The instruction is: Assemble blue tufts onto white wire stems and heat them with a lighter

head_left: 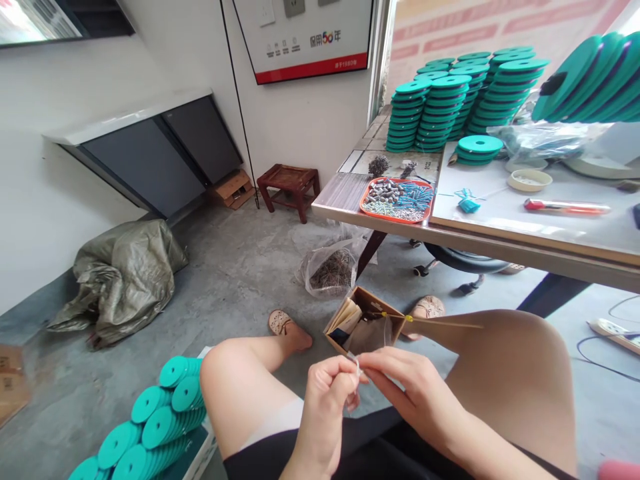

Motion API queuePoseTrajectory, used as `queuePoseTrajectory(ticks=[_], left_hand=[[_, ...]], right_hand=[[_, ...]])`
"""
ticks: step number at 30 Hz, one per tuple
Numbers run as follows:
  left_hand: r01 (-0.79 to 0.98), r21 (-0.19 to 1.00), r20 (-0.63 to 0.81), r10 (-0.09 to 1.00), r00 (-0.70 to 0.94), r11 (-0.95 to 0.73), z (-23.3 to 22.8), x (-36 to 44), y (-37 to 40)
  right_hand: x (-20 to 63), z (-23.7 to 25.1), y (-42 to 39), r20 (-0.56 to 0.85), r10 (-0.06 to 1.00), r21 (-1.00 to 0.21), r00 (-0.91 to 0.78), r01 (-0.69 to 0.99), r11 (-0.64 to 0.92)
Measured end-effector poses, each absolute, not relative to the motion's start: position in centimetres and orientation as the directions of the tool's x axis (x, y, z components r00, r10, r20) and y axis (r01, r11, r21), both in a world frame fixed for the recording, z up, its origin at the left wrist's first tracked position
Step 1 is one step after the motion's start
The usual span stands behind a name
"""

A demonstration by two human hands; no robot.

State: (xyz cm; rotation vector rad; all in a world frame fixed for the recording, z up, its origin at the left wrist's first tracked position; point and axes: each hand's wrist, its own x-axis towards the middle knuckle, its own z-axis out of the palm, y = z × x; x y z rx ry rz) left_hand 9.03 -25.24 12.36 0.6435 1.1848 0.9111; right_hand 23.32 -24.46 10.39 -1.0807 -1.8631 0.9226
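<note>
My left hand (330,393) and my right hand (405,387) meet above my lap, fingertips pinched together. Between them is a small whitish, translucent piece (356,364), thin like line or tubing; its exact kind is too small to make out. A thin tan stick (447,323) with yellow bits (409,319) lies just beyond, over my right thigh and the box edge. A fine clear strand (385,333) seems to hang near it. The open cardboard box (367,313) stands on the floor between my feet, holding papers or packets.
Stacks of green spools (430,113) stand on the table (345,193), near an orange tray (397,200) of small parts and a red cutter (565,207). More green spools (155,427) fill a box at lower left. A plastic bag (333,267), a stool (289,183) and a sack (127,273) are on the floor.
</note>
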Motion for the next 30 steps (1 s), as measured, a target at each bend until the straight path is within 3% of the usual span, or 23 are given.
queuePoseTrajectory(ticks=[2, 4, 8, 12, 17, 19, 21, 24, 27, 30], left_hand=[[-0.282, 0.808, -0.506, 0.854, 0.118, 0.517, 12.4, 9.1, -25.3], [-0.299, 0.792, -0.518, 0.845, 0.132, 0.532, 12.4, 9.2, -25.3], [-0.278, 0.790, -0.524, 0.837, 0.158, 0.547, 12.0, 9.1, -25.3], [-0.213, 0.777, -0.557, 0.805, 0.205, 0.592, 11.4, 9.1, -25.3], [-0.235, 0.783, -0.537, 0.816, 0.212, 0.576, 11.1, 9.4, -25.3], [-0.294, 0.785, -0.500, 0.838, 0.216, 0.545, 11.1, 9.6, -25.3], [-0.355, 0.779, -0.461, 0.856, 0.235, 0.517, 11.1, 9.8, -25.4], [-0.416, 0.778, -0.398, 0.882, 0.252, 0.470, 11.1, 9.9, -25.6], [-0.460, 0.781, -0.334, 0.904, 0.266, 0.423, 11.0, 9.8, -25.7], [-0.519, 0.755, -0.286, 0.914, 0.288, 0.400, 10.8, 9.7, -25.8]], right_hand=[[23.4, 10.5, -24.2, 0.373, 0.822, -0.722, -0.431, 0.422, 0.549], [23.5, 10.8, -23.9, 0.396, 0.772, -0.640, -0.497, 0.453, 0.621], [24.2, 11.6, -23.5, 0.275, 0.734, -0.598, -0.621, 0.487, 0.636], [24.8, 12.2, -23.0, 0.160, 0.652, -0.474, -0.741, 0.521, 0.709], [24.8, 11.4, -22.5, 0.228, 0.648, -0.491, -0.727, 0.489, 0.721], [24.5, 11.0, -22.6, 0.261, 0.723, -0.609, -0.639, 0.473, 0.637], [24.1, 10.6, -23.0, 0.206, 0.833, -0.782, -0.514, 0.425, 0.456], [23.1, 10.4, -23.8, -0.060, 0.953, -0.987, -0.298, 0.161, -0.012], [21.8, 10.3, -24.6, -0.298, 0.932, -0.904, -0.207, -0.253, -0.345], [20.9, 10.4, -25.1, -0.366, 0.910, -0.778, -0.194, -0.473, -0.414]])
